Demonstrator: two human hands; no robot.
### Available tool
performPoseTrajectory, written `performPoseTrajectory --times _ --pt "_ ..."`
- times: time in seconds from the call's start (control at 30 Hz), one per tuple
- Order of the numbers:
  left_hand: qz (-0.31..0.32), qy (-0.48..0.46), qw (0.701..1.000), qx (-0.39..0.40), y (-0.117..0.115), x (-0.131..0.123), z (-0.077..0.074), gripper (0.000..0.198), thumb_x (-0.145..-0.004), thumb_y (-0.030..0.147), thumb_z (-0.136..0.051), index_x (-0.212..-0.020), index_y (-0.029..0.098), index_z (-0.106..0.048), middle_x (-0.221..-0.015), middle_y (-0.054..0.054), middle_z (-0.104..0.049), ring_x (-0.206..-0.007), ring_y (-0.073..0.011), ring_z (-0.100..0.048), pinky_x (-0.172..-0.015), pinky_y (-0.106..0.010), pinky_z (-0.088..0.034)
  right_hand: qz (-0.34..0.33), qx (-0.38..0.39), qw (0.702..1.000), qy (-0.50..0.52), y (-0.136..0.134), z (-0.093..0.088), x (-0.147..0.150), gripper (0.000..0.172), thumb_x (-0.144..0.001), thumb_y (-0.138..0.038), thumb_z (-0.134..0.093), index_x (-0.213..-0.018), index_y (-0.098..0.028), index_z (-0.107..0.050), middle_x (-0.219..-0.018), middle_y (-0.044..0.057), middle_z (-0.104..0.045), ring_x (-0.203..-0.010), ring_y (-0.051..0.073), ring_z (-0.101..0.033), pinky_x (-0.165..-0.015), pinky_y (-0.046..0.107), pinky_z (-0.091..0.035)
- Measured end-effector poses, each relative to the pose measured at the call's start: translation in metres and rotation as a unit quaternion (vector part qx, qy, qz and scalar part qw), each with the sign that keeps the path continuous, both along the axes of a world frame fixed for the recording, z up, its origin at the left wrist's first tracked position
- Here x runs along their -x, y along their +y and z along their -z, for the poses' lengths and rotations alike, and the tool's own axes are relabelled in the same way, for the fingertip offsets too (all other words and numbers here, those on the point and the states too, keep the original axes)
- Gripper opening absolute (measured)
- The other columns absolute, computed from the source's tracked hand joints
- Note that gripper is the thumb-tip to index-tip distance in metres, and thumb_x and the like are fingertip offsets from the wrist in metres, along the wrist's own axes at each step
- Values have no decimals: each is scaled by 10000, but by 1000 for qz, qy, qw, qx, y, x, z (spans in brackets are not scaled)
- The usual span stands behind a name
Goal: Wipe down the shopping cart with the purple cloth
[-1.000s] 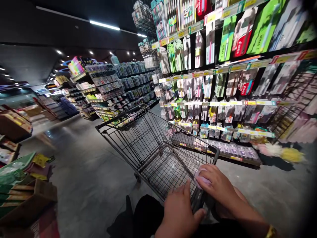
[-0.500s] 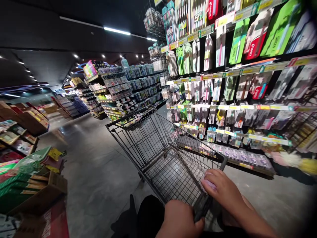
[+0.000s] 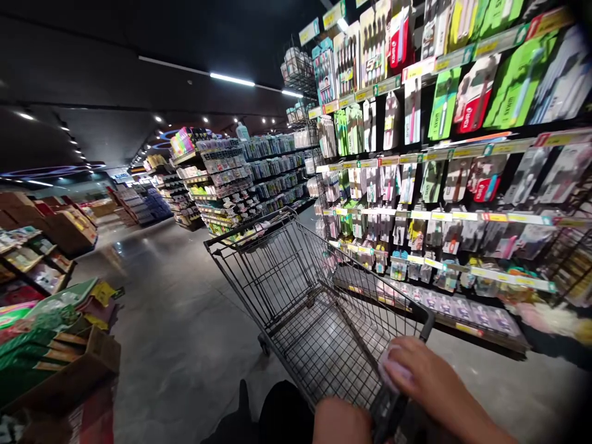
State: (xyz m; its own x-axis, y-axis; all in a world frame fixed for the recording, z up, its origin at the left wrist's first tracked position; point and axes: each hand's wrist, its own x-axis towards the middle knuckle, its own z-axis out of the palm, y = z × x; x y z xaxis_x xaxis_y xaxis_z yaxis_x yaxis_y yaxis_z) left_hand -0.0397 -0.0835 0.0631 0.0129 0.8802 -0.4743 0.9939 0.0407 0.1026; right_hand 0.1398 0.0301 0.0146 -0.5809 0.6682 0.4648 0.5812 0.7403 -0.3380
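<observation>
A black wire shopping cart (image 3: 324, 333) stands before me, its basket holding nothing that I can see. My left hand (image 3: 342, 422) is closed at the cart's handle, with its lower part cut off by the frame edge. Farther right, my right hand (image 3: 416, 373) curls over the handle (image 3: 386, 404). A small pale lilac patch (image 3: 398, 370) shows at the right fingers; its kind is not clear. The fingers' undersides are hidden in both hands.
Racks of packaged toothbrushes (image 3: 444, 111) rise along the right, above a low base shelf (image 3: 462, 308). At left are boxes of goods (image 3: 87, 364) and a display stand (image 3: 37, 262). More stocked shelves (image 3: 217, 179) stand beyond the cart. Grey floor (image 3: 176, 345) runs along the left side.
The view has tilted up slightly, so the cart, shelves and hands sit lower and a little farther right. Both hands remain at the handle; less of the left one shows.
</observation>
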Motion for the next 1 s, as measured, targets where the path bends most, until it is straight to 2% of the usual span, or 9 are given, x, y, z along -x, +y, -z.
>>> performPoseTrajectory --times 0.07,0.13,0.33,0.43,0.5,0.6,0.73,0.9,1.0 --pt "1 10 1000 -1 1 -2 9 534 -830 583 -480 -1004 177 -780 -853 -155 -763 -830 -343 -708 -748 -428 -516 52 -9 999 3 19 0 -7 214 -923 -355 -545 -803 -255 -692 -979 49 -695 -941 220 -627 -823 342 -498" --pt "-11 3 1000 -14 1 -2 13 525 -824 593 -485 -983 193 -786 -821 -148 -756 -811 -337 -698 -723 -419 -508 75 -10 997 -6 23 -1 -7 241 -917 -377 -543 -766 -248 -679 -936 55 -689 -903 230 -623 -796 354 -490" --pt "-33 -31 999 -19 -3 0 -3 493 -801 588 -516 -970 216 -791 -844 -136 -756 -806 -316 -675 -718 -393 -498 -43 57 995 -71 -3 -12 8 240 -922 -351 -534 -744 -261 -666 -817 15 -663 -809 183 -616 -719 298 -454" --pt "-44 -26 999 -19 -4 -1 -8 474 -793 573 -516 -938 216 -792 -816 -140 -741 -804 -328 -669 -701 -404 -502 14 59 994 -91 18 -19 -1 294 -929 -394 -521 -711 -263 -668 -803 15 -667 -803 197 -616 -700 311 -437" --pt "-42 -27 998 -25 -4 -3 -5 504 -809 594 -480 -894 208 -794 -779 -147 -723 -778 -326 -662 -671 -403 -500 66 43 992 -96 37 -18 -10 319 -928 -426 -514 -704 -262 -672 -812 21 -670 -813 214 -613 -713 332 -431" --pt "-40 -46 997 -40 -1 -4 2 580 -832 653 -426 -847 206 -795 -731 -137 -710 -730 -292 -655 -667 -385 -496 89 22 992 -84 54 -12 -17 330 -939 -446 -504 -734 -263 -687 -852 24 -678 -837 217 -614 -753 344 -434" --pt "-33 -56 996 -57 6 -6 0 604 -848 671 -414 -874 208 -799 -771 -122 -733 -765 -278 -668 -697 -360 -490 85 -4 995 -49 58 -6 -16 316 -951 -441 -504 -776 -267 -702 -913 18 -691 -863 201 -618 -781 325 -440" --pt "1 -60 993 -103 8 -2 -10 599 -868 659 -413 -921 202 -796 -793 -109 -749 -804 -283 -686 -736 -362 -483 120 -40 990 -56 55 -7 -7 302 -930 -396 -523 -714 -245 -671 -839 32 -674 -805 210 -610 -760 333 -437" --pt "11 -63 989 -130 7 6 -10 598 -867 675 -415 -916 216 -794 -791 -97 -751 -790 -271 -689 -711 -344 -474 103 -54 992 -51 54 -5 -4 288 -929 -375 -522 -724 -233 -666 -836 43 -672 -820 213 -605 -791 334 -440"
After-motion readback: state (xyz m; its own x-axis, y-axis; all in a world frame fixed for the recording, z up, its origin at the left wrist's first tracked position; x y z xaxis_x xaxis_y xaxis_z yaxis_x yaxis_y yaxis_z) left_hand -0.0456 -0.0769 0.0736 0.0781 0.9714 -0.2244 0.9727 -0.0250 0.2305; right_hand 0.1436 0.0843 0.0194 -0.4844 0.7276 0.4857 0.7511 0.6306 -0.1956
